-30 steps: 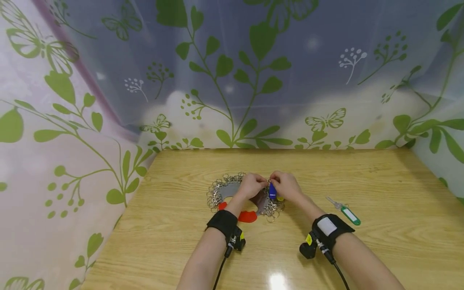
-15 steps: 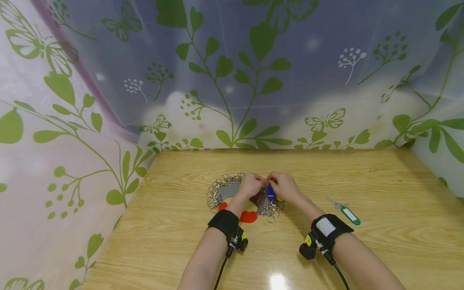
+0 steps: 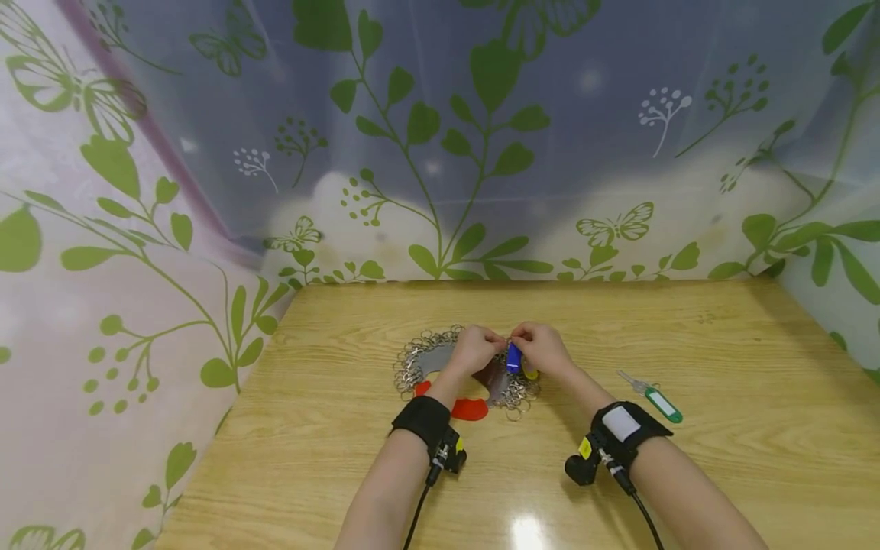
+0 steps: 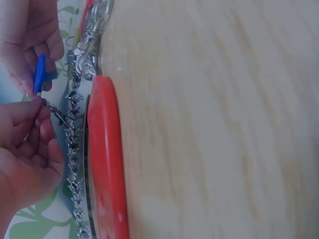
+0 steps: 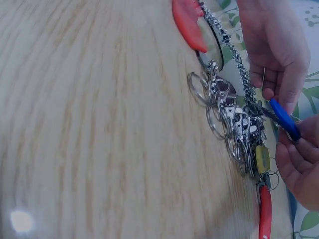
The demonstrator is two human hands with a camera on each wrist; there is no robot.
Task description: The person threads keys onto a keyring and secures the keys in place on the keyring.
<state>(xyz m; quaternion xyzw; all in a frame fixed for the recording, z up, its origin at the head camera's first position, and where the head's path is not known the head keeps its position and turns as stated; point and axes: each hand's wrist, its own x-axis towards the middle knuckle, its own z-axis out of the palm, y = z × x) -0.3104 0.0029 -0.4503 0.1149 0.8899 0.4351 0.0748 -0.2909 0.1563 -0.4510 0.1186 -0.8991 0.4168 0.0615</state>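
- My left hand (image 3: 474, 350) has a clip (image 4: 55, 110) by the grey ring (image 3: 435, 359) pinched; my right hand (image 3: 543, 350) pinches the blue tag (image 3: 514, 357) by its top end.
- Tag's at the ring's far right, on the counter (image 3: 729, 344), nearer its left edge.
- Can't tell if they're linked.
- Imo: pinch close to the joint, left steady, right does the fiddly bit, so nothing swings.

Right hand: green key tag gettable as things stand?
Probably yes: the green key tag lies uncovered on the table. The right hand holds the blue tag, though, and would likely need to release it first.
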